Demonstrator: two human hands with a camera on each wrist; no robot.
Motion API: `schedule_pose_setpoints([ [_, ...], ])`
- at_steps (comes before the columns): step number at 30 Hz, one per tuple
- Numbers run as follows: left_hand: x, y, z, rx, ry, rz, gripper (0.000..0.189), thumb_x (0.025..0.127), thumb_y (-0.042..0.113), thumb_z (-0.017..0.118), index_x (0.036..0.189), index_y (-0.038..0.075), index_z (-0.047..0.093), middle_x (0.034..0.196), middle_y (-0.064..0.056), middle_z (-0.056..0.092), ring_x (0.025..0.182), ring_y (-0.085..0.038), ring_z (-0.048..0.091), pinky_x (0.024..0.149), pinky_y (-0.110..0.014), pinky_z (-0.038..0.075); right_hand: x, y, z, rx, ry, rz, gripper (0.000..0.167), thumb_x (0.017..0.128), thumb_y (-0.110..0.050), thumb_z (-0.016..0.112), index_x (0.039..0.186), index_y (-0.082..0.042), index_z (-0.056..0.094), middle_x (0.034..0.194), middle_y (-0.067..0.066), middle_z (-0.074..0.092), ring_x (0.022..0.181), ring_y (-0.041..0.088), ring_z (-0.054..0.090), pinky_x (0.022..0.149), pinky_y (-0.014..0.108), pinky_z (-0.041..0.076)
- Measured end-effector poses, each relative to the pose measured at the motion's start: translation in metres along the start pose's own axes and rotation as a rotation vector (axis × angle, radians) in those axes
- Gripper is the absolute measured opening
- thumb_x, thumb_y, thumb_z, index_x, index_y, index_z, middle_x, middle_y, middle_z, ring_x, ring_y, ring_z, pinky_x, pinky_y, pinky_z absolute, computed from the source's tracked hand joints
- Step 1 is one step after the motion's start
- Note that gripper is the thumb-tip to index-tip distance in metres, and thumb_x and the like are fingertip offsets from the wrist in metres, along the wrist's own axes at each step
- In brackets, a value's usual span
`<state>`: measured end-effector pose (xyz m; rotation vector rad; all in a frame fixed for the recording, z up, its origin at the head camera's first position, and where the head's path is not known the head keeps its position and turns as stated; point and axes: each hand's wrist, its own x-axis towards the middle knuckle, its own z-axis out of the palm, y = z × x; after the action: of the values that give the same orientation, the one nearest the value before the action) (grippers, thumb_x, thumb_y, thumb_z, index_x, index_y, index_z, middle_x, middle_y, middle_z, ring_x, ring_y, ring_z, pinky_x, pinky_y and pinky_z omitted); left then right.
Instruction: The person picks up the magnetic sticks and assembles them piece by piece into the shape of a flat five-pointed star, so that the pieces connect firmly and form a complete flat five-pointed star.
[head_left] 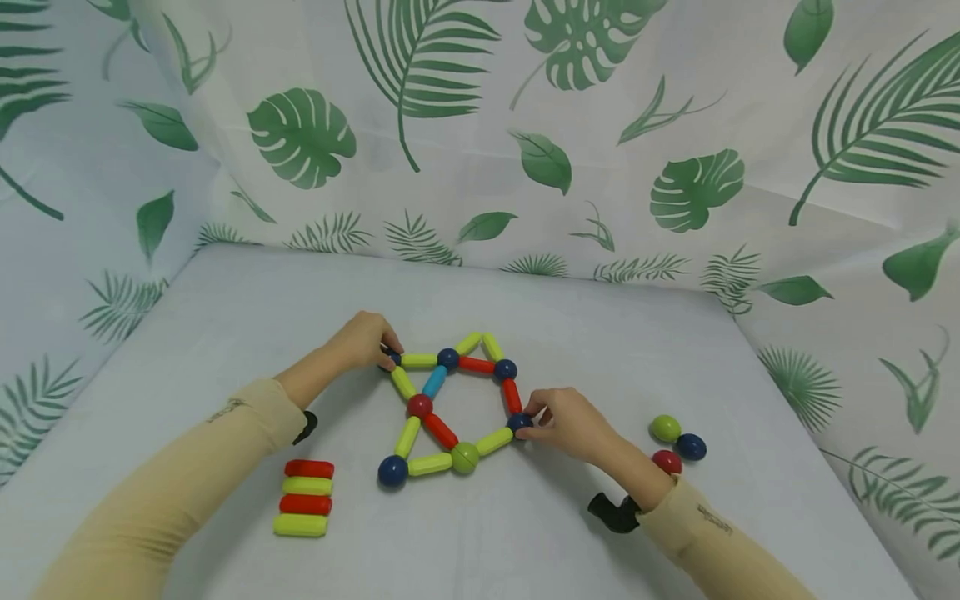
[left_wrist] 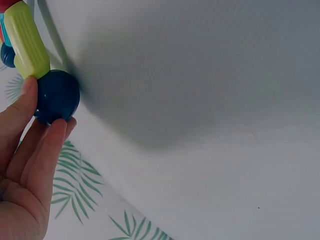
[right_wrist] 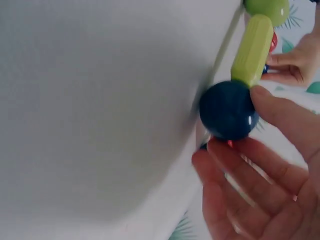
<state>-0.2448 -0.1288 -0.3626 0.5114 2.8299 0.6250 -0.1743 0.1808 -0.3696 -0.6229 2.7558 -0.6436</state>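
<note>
In the centre of the head view, a rod-and-ball structure (head_left: pixel 441 431) is laid on the surface (head_left: pixel 465 550). Its upper-left blue ball (left_wrist: pixel 58 96) is pinched by the left hand (head_left: pixel 365 340), its far-right blue ball (right_wrist: pixel 228 110) by the right hand (head_left: pixel 568 423). Four rods (head_left: pixel 305 504) are lined up at lower left; three balls (head_left: pixel 688 447) are grouped at right.

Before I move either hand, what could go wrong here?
Your left hand and right hand hold separate blue balls of one frame, so uneven pulling might pop a joint. The two far yellow-green rods have no ball visible joining their tips, so a nudge could swing them. The loose red ball appears close to your right wrist and might get bumped and roll.
</note>
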Motion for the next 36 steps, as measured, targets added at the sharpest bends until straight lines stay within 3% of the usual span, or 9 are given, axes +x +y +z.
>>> schedule_pose_setpoints([
  [6,0.000,0.000,0.001,-0.007,0.002,-0.001,0.021,0.073,0.006,0.076,0.093,0.004,0.072,0.094,-0.009,0.068,0.095,-0.024,0.058,0.085,-0.037,0.045,-0.011,0.018,-0.011,0.021,-0.037,-0.150,0.024,0.081,-0.017,0.069,0.103,-0.007,0.066,0.097,0.001,0.065,0.081,0.013,0.060,0.071,0.031,0.051],
  [10,0.000,-0.001,0.002,-0.020,0.009,0.004,0.021,0.073,0.007,0.076,0.093,0.004,0.072,0.095,-0.009,0.068,0.095,-0.024,0.059,0.084,-0.036,0.046,-0.026,0.037,-0.025,0.044,0.027,-0.177,0.027,0.082,-0.013,0.068,0.107,-0.004,0.064,0.103,0.008,0.065,0.084,0.017,0.062,0.074,0.036,0.052],
  [16,-0.001,0.000,0.001,-0.055,0.009,-0.002,0.021,0.074,0.005,0.074,0.095,0.003,0.071,0.097,-0.010,0.068,0.096,-0.026,0.059,0.084,-0.036,0.047,-0.055,0.070,-0.051,0.025,0.232,-0.061,0.029,0.080,-0.012,0.071,0.107,-0.002,0.064,0.104,0.014,0.064,0.085,0.024,0.063,0.072,0.039,0.052],
  [20,0.000,0.000,0.002,-0.061,0.010,-0.006,0.021,0.075,0.005,0.074,0.096,0.003,0.071,0.097,-0.010,0.068,0.097,-0.026,0.058,0.085,-0.036,0.047,-0.070,0.092,-0.064,-0.008,0.287,0.024,0.034,0.079,-0.017,0.072,0.108,0.000,0.063,0.105,0.019,0.063,0.089,0.031,0.062,0.073,0.044,0.051],
  [23,0.000,-0.001,0.003,-0.071,0.013,-0.020,0.022,0.075,0.006,0.074,0.097,0.003,0.071,0.098,-0.010,0.067,0.097,-0.025,0.058,0.086,-0.036,0.046,-0.076,0.109,-0.071,-0.023,0.269,0.092,0.040,0.079,-0.023,0.072,0.109,0.001,0.063,0.107,0.023,0.061,0.091,0.036,0.060,0.074,0.047,0.050],
  [28,0.001,-0.001,0.003,-0.073,0.017,-0.024,0.022,0.075,0.005,0.074,0.097,0.003,0.071,0.099,-0.010,0.067,0.098,-0.026,0.058,0.086,-0.036,0.046,-0.080,0.132,-0.075,-0.005,0.164,0.211,0.046,0.078,-0.028,0.072,0.111,0.002,0.061,0.107,0.027,0.058,0.093,0.039,0.058,0.069,0.046,0.051],
  [36,0.000,0.000,0.002,-0.079,0.019,-0.035,0.021,0.074,0.005,0.074,0.096,0.003,0.071,0.098,-0.011,0.068,0.097,-0.026,0.058,0.085,-0.036,0.047,-0.080,0.147,-0.074,0.038,0.089,0.252,0.041,0.076,-0.030,0.073,0.104,0.000,0.065,0.098,0.017,0.064,0.086,0.029,0.062,0.065,0.039,0.051],
])
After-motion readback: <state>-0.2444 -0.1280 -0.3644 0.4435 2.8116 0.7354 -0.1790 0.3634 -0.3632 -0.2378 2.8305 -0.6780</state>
